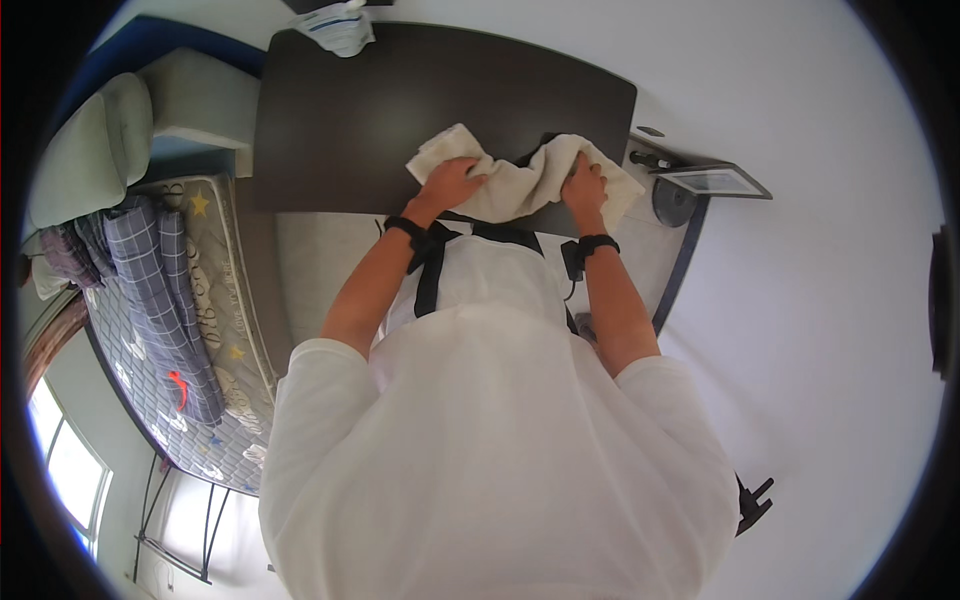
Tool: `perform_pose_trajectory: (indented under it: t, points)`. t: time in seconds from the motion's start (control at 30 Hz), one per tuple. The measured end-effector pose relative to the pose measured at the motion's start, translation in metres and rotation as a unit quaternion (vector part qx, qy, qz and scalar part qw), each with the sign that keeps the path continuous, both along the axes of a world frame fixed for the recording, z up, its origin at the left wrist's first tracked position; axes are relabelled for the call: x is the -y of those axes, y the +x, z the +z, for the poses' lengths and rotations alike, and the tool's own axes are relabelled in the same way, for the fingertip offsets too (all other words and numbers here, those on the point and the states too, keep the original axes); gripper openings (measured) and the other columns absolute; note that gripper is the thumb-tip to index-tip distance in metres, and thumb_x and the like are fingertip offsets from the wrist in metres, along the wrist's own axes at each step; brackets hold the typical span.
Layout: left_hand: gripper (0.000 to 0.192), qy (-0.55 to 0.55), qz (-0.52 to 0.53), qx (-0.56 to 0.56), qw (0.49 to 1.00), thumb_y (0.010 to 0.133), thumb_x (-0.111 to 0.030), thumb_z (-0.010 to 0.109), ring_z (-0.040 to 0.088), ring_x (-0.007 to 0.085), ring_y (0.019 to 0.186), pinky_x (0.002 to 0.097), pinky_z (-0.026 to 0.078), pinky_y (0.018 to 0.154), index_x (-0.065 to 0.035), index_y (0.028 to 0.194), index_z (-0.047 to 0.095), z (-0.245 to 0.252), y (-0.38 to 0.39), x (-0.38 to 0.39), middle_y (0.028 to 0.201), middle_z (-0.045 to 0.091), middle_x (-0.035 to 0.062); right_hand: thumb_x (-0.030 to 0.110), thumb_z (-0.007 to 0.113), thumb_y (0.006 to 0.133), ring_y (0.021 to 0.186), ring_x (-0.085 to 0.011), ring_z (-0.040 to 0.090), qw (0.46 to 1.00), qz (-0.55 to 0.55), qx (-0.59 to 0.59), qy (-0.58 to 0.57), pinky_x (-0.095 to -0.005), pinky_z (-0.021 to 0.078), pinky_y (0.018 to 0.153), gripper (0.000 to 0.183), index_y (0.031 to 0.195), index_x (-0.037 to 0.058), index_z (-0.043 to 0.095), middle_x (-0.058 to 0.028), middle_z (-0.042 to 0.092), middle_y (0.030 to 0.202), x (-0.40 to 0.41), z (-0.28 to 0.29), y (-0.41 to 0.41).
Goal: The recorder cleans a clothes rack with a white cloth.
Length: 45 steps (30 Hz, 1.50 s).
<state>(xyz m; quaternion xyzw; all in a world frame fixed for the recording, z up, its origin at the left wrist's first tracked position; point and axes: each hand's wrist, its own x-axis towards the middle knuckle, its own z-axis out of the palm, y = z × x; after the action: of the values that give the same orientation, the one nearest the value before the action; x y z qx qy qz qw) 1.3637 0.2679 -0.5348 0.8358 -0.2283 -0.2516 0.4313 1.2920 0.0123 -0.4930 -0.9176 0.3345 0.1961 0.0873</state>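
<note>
A cream cloth [517,187], likely a towel, lies bunched across the front edge of a dark brown table [360,120]. My left hand [452,184] grips its left part, with the thumb and fingers pressed into the folds. On the right part, my right hand [585,191] has its fingers curled into the fabric. The cloth sags between the hands, and its right end hangs past the table's corner. Something black [536,148] shows partly behind the cloth; what it is cannot be told. Black straps with small devices circle both wrists.
A white pouch [341,30] bearing print stands at the table's far left. Left of the table is a bed with a patterned mattress [225,300], a folded checked quilt [161,300] and pillows [90,150]. A framed panel [712,181] and a round grey object [673,202] are at the right.
</note>
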Motion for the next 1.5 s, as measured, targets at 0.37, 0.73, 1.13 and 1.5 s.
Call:
perform_pose_trajectory:
  t: [0.37, 0.73, 1.13, 1.5]
  points:
    - [0.055, 0.196, 0.298, 0.024, 0.934, 0.084, -0.046, 0.063, 0.062, 0.0397, 0.101, 0.0444, 0.049, 0.085, -0.0004, 0.115, 0.061, -0.018, 0.083, -0.28, 0.105, 0.066, 0.0244, 0.034, 0.066, 0.075, 0.114, -0.0301, 0.056, 0.951, 0.266, -0.024, 0.153, -0.0534, 0.0443, 0.09, 0.054, 0.122, 0.0152, 0.049, -0.0106, 0.059, 0.121, -0.246, 0.005, 0.11]
    - [0.064, 0.273, 0.335, -0.046, 0.9, 0.087, -0.049, 0.055, 0.056, 0.0473, 0.109, 0.0517, 0.042, 0.094, -0.0002, 0.126, 0.039, -0.013, 0.113, -0.278, 0.113, 0.059, 0.032, 0.024, 0.066, 0.079, 0.131, -0.0279, 0.038, 0.89, 0.332, 0.251, 0.189, -0.0559, 0.0316, 0.102, 0.059, 0.135, 0.0232, 0.048, -0.0086, 0.042, 0.14, -0.235, -0.023, 0.065]
    - [0.044, -0.011, -0.169, -0.223, 0.96, 0.081, -0.033, 0.073, 0.063, 0.0213, 0.064, 0.0345, 0.049, 0.059, -0.0051, 0.104, 0.048, -0.011, 0.059, -0.05, 0.072, 0.063, 0.0116, 0.037, 0.061, 0.083, 0.097, -0.0363, 0.061, 0.923, -0.261, 0.175, 0.223, -0.0428, 0.0497, 0.084, 0.054, 0.128, 0.0067, 0.052, -0.0173, 0.061, 0.111, -0.008, -0.045, -0.074]
    - [0.035, 0.033, 0.082, -0.39, 0.917, 0.091, -0.04, 0.06, 0.066, 0.0158, 0.076, 0.0336, 0.056, 0.065, -0.0136, 0.114, 0.055, 0.001, 0.127, -0.214, 0.089, 0.066, 0.0061, 0.036, 0.06, 0.089, 0.099, -0.0207, 0.062, 0.814, -0.135, -0.009, 0.566, -0.0341, 0.05, 0.081, 0.051, 0.131, 0.009, 0.048, -0.0101, 0.063, 0.103, -0.152, -0.001, 0.021]
